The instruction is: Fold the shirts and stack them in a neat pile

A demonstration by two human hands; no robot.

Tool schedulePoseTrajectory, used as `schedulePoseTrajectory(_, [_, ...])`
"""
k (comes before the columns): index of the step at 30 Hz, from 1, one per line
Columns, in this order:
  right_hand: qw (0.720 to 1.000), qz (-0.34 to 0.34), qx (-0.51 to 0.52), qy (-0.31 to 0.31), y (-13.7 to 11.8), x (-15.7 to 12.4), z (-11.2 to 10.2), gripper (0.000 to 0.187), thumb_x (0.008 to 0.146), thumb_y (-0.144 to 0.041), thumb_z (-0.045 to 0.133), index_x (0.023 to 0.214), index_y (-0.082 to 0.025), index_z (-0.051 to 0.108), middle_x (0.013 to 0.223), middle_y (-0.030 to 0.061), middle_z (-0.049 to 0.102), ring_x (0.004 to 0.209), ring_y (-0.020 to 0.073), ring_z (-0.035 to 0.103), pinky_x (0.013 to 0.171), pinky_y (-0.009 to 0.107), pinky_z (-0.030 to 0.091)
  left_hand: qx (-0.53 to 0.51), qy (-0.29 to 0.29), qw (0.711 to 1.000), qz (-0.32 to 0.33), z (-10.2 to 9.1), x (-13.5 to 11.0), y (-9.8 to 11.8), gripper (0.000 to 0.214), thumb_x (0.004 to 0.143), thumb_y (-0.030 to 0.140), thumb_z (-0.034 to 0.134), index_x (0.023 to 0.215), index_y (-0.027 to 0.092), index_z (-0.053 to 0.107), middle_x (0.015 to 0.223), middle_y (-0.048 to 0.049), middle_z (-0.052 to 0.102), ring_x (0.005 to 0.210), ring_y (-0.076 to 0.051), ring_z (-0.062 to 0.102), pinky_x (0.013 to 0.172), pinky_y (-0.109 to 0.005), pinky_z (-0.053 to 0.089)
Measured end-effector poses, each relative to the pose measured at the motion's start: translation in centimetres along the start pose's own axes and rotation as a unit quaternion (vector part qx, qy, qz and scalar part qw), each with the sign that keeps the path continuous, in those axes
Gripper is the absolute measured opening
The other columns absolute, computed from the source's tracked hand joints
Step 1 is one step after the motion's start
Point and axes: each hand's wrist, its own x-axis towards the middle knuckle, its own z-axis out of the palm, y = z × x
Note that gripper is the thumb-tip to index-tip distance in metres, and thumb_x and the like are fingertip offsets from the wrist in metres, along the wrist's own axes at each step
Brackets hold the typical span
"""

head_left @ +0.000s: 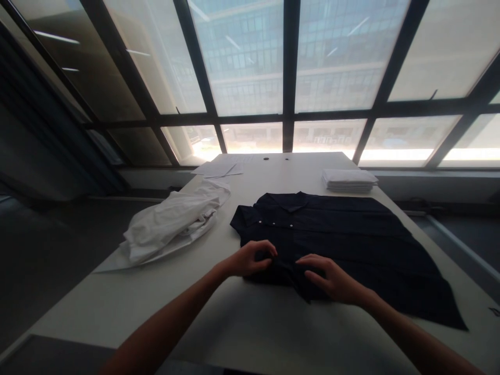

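Observation:
A dark navy shirt [351, 229] lies spread on the white table, its collar to the left and its hem to the right. Small pale buttons show near the collar. My left hand [252, 259] is at the shirt's near left side, fingers curled and thumb close to the fingertips, pinching the dark cloth. Just to its right, my right hand [330, 278] rests on the near edge by a bunched sleeve, with its thumb apart from the stretched fingers. Between the two hands the cloth is rumpled, and its folds are hard to make out in the shade.
On the left of the white table [219, 323] lies a crumpled white garment [172, 224]. Papers [216, 169] are behind it. A stack of folded white cloth [349, 179] sits at the back right. Large framed windows stand beyond the table.

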Motion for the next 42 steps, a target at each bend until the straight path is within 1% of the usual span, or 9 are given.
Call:
schedulePoseTrajectory(4, [0.997, 0.06, 0.05, 0.024, 0.6, 0.9, -0.6, 0.058, 0.095, -0.051, 0.057, 0.147, -0.026, 0.051, 0.134, 0.0113, 0.064, 0.121, 0.0296, 0.06, 0.1, 0.047, 0.05, -0.055, 0.008, 0.998, -0.019, 1.0, 5.9, -1.8, 0.033, 0.094, 0.038, 0.063, 0.119, 0.016, 0.065, 0.097, -0.0053, 0.069, 0.085, -0.018, 0.065, 0.08, -0.03, 0.052])
schedulePoseTrajectory(8, [0.989, 0.111, 0.035, 0.093, 3.2, 1.9, -0.1, 0.074, 0.087, -0.039, 0.066, 0.153, -0.02, 0.039, 0.103, 0.006, 0.07, 0.088, 0.0216, 0.067, 0.082, 0.038, 0.055, -0.018, 0.09, 0.996, -0.02, 3.0, 8.9, -3.0, 0.036, 0.096, 0.035, 0.06, 0.128, 0.019, 0.061, 0.118, -0.0097, 0.067, 0.1, -0.022, 0.065, 0.091, -0.036, 0.053])
schedulePoseTrajectory(13, [0.983, 0.135, -0.07, 0.103, 5.6, 1.9, 0.8, 0.064, 0.082, -0.023, 0.063, 0.144, -0.019, 0.05, 0.094, 0.0025, 0.068, 0.075, 0.018, 0.064, 0.075, 0.033, 0.054, 0.133, 0.08, 0.987, 0.029, 4.7, 7.0, -2.4, 0.037, 0.099, 0.025, 0.052, 0.136, 0.023, 0.058, 0.14, -0.0092, 0.058, 0.132, -0.025, 0.052, 0.114, -0.042, 0.039])
schedulePoseTrajectory(18, [0.948, 0.1, -0.252, 0.169, 4.2, 1.7, 1.9, 0.049, 0.089, -0.021, 0.055, 0.137, -0.021, 0.06, 0.117, 0.0119, 0.065, 0.107, 0.0296, 0.062, 0.092, 0.044, 0.052, 0.23, -0.064, 0.968, 0.083, 6.7, 4.5, -3.0, 0.054, 0.101, 0.027, 0.05, 0.153, 0.027, 0.04, 0.157, -0.007, 0.043, 0.15, -0.026, 0.031, 0.123, -0.051, 0.021])
schedulePoseTrajectory(21, [0.942, 0.023, -0.283, 0.178, 2.5, 2.4, 3.4, 0.056, 0.092, -0.012, 0.043, 0.146, -0.023, 0.052, 0.129, 0.0129, 0.062, 0.121, 0.0293, 0.056, 0.104, 0.046, 0.048, 0.26, -0.096, 0.958, 0.078, 7.5, 4.1, -3.8, 0.062, 0.1, 0.039, 0.053, 0.157, 0.027, 0.034, 0.161, -0.008, 0.035, 0.152, -0.029, 0.022, 0.123, -0.056, 0.015])
schedulePoseTrajectory(25, [0.951, -0.054, -0.282, 0.112, 1.9, 3.5, 6.0, 0.07, 0.092, -0.006, 0.036, 0.16, -0.024, 0.029, 0.158, 0.0099, 0.041, 0.147, 0.0259, 0.034, 0.119, 0.049, 0.033, 0.273, -0.086, 0.956, 0.068, 7.8, 4.1, -4.0, 0.059, 0.099, 0.042, 0.055, 0.154, 0.029, 0.039, 0.156, -0.007, 0.044, 0.15, -0.029, 0.028, 0.124, -0.056, 0.009])
schedulePoseTrajectory(29, [0.953, 0.032, -0.287, 0.094, 4.0, 3.4, 7.1, 0.068, 0.101, -0.025, 0.037, 0.163, -0.023, 0.011, 0.166, 0.0076, 0.023, 0.153, 0.0263, 0.019, 0.123, 0.055, 0.021, 0.291, -0.076, 0.953, 0.037, 7.5, 3.7, -3.8, 0.075, 0.098, 0.044, 0.054, 0.162, 0.027, 0.018, 0.165, -0.0074, 0.027, 0.153, -0.03, 0.019, 0.124, -0.055, 0.01])
schedulePoseTrajectory(34, [0.937, 0.087, -0.323, 0.098, 6.6, 2.0, 6.2, 0.068, 0.1, -0.03, 0.04, 0.163, -0.021, 0.015, 0.166, 0.0063, 0.019, 0.153, 0.0263, 0.015, 0.124, 0.053, 0.017, 0.321, -0.057, 0.945, -0.006, 7.3, 2.9, -4.9, 0.082, 0.1, 0.058, 0.044, 0.163, 0.022, 0.007, 0.168, -0.0103, 0.013, 0.155, -0.03, 0.012, 0.124, -0.053, 0.009])
schedulePoseTrajectory(42, [0.925, 0.11, -0.337, 0.139, 7.2, 1.3, 6.0, 0.078, 0.096, -0.017, 0.038, 0.163, -0.02, 0.001, 0.165, 0.0063, 0.023, 0.153, 0.024, 0.02, 0.122, 0.05, 0.025, 0.292, 0.052, 0.952, -0.077, 7.3, 2.4, -5.6, 0.067, 0.095, 0.043, 0.058, 0.151, 0.015, 0.035, 0.16, -0.0173, 0.034, 0.151, -0.032, 0.024, 0.123, -0.051, 0.026])
